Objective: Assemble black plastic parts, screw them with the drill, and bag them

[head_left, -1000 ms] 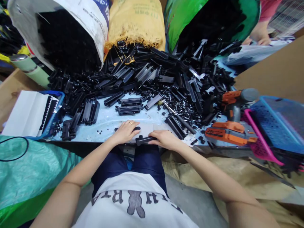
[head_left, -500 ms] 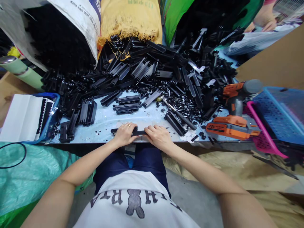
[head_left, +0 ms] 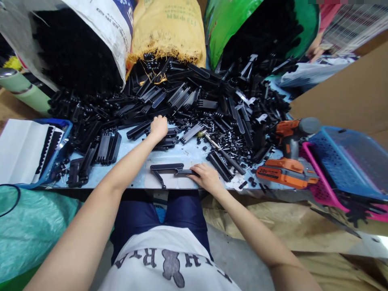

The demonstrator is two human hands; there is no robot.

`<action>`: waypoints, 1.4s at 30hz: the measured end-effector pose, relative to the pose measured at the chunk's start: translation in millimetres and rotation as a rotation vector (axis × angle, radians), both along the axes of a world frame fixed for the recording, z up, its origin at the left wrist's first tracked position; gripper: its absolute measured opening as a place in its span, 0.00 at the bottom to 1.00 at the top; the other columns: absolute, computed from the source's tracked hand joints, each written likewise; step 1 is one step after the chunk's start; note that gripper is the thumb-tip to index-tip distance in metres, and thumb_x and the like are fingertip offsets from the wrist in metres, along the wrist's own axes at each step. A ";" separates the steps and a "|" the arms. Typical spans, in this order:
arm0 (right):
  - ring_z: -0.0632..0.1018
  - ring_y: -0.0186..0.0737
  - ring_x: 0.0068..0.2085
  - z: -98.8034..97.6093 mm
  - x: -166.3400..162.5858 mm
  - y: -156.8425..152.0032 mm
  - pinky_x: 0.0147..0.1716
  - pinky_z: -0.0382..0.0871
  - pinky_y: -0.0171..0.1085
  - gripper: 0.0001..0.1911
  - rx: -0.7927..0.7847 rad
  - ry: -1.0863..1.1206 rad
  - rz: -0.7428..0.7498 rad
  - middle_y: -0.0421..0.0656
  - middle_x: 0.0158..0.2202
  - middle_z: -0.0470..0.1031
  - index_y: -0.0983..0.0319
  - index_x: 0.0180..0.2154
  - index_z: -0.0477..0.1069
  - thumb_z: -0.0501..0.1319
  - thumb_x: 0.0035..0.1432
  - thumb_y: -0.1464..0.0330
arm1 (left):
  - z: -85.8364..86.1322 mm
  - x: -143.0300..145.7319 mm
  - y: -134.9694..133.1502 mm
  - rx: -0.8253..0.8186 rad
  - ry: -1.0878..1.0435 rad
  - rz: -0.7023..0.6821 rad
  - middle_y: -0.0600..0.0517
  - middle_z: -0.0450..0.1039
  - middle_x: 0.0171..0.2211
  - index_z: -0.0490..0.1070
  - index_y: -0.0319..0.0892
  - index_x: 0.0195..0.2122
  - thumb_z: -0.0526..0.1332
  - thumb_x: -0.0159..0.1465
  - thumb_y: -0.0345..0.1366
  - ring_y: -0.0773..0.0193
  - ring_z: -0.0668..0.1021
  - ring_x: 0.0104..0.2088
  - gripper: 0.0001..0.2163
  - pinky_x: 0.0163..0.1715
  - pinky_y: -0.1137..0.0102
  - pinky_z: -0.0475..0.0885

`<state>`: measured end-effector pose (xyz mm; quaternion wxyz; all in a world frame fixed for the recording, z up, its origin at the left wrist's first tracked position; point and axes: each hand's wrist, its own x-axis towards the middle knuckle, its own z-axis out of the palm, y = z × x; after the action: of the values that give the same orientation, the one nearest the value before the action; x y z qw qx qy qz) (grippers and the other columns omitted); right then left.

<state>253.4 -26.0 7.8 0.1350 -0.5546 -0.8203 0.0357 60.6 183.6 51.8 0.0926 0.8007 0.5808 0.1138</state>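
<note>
A black hinged plastic arm [head_left: 166, 166] lies near the table's front edge. Its left section is bent down at an angle, with a small round end toward me. My right hand [head_left: 207, 177] has its fingers closed round the right end of this arm. Farther back, my left hand [head_left: 159, 127] is over a small stack of black folded parts [head_left: 166, 142], beside the loose hardware. Its fingers are curled in, and whatever they hold is hidden from view.
An orange cordless drill [head_left: 285, 169] and pink and blue baskets [head_left: 321, 182] stand at right. Black parts [head_left: 182, 95] heap up before the white, yellow [head_left: 169, 32] and green sacks. A screwdriver-like tool [head_left: 226, 153] lies among screws. Another person's hand shows at upper right.
My left hand has let go of the hinged arm and moved away from me to the folded stack. The arm's left section now shows bent. My right hand stays on it.
</note>
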 end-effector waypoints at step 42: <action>0.78 0.42 0.37 49.7 -27.4 45.3 0.37 0.70 0.36 0.08 -0.156 0.045 0.179 0.48 0.34 0.78 0.64 0.39 0.74 0.58 0.59 0.73 | -48.7 -88.5 -171.3 0.464 -0.149 -0.334 0.43 0.72 0.51 0.69 0.41 0.50 0.53 0.66 0.33 0.53 0.70 0.55 0.13 0.52 0.54 0.61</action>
<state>226.0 19.3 57.4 0.1062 -0.4871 -0.8580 0.1239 -27.9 12.4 3.0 -0.0332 0.8745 0.3911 0.2850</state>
